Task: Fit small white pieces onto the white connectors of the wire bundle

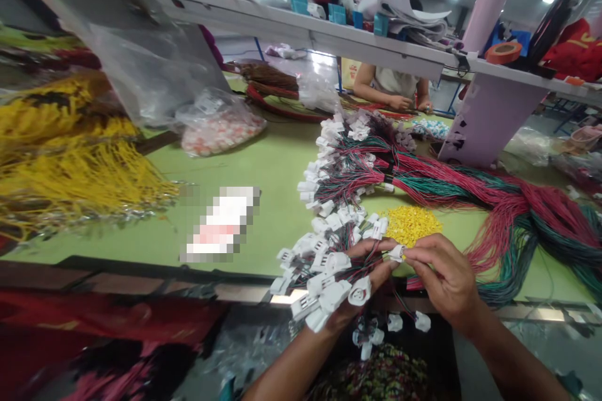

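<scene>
Thumb and forefinger of my left hand (382, 272) pinch a small white plastic connector (396, 254) at the table's front edge. Many white connectors (324, 294) on thin wires drape over that hand and hide most of it. My right hand (444, 276) is closed in a pinch, its fingertips touching the right side of the held connector. A speck of yellow shows by these fingertips, too small to name. Just behind both hands lies a pile of tiny yellow pieces (414, 224). Pink and green wires (451, 185) with white connector ends stretch to the right.
Yellow wire bundles (89, 169) cover the table's left side. A bag of orange and white pieces (221, 131) lies at mid-table, behind a blurred white patch (226, 219). A shelf (301, 28) spans above, on an upright panel (493, 116). Another person (395, 88) sits opposite.
</scene>
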The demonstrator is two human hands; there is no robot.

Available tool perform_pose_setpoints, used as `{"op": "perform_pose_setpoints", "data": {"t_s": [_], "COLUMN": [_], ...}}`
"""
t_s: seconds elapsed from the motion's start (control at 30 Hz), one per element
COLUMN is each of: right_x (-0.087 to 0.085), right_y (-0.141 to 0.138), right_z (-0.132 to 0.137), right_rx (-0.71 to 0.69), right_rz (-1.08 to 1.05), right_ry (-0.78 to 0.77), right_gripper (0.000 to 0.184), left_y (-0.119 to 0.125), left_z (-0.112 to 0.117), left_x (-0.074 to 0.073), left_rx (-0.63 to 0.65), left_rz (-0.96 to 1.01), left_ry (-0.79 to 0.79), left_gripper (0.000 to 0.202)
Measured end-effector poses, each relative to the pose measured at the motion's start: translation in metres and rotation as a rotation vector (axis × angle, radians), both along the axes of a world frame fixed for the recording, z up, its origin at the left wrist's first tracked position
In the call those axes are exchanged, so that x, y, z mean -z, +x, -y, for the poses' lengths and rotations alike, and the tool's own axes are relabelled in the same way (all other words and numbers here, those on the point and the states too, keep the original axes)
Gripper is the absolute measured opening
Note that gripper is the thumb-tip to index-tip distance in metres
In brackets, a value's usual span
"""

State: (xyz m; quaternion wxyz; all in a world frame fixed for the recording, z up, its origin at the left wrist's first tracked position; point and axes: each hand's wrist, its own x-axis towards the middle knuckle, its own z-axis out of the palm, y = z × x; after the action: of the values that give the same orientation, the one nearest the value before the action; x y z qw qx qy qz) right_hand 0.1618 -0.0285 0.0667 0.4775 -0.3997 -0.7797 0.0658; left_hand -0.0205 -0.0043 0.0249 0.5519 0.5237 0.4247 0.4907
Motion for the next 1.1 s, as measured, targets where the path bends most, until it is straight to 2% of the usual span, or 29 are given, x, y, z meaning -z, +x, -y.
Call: {"op": "perform_pose_setpoints", "data": {"t_s": [0.17, 0.5, 0.77, 0.9, 1.03, 1.1], "right_x": [-0.002, 0.002, 0.012, 0.009, 0.0, -0.002], "right_y": [-0.001, -0.009, -0.008, -0.007, 0.001, 0.012], "right_z": [-0.001, -0.004, -0.008, -0.012, -0.008, 0.001], "right_rx": [-0.032, -0.011, -0.061, -0.108, -0.088, -0.108], "right_rz": [-0.098, -0.385, -0.581, -0.499, -0.288, -0.155], "right_ry": [-0.074, -0.339, -0.639, -0.577, -0.388, -0.347], "right_gripper": [0.024, 0.003, 0.024, 0.019, 0.015, 0.014], "left_y": [0.0, 0.001, -0.001, -0.001, 0.0, 0.0], "left_z": [0.0, 0.003, -0.001, -0.003, -0.007, -0.01], "left_x": [-0.002, -0.002, 0.0, 0.005, 0.004, 0.003], "left_rx": [0.017, -0.025, -0.01, 0.013, 0.045, 0.02], "left_rz": [0.003, -0.007, -0.094, -0.06, -0.002, -0.01], "left_ry": [0.061, 0.143, 0.209, 0.191, 0.208, 0.168], "left_gripper": [0.02, 0.016, 0.017, 0.02, 0.025, 0.025]}}
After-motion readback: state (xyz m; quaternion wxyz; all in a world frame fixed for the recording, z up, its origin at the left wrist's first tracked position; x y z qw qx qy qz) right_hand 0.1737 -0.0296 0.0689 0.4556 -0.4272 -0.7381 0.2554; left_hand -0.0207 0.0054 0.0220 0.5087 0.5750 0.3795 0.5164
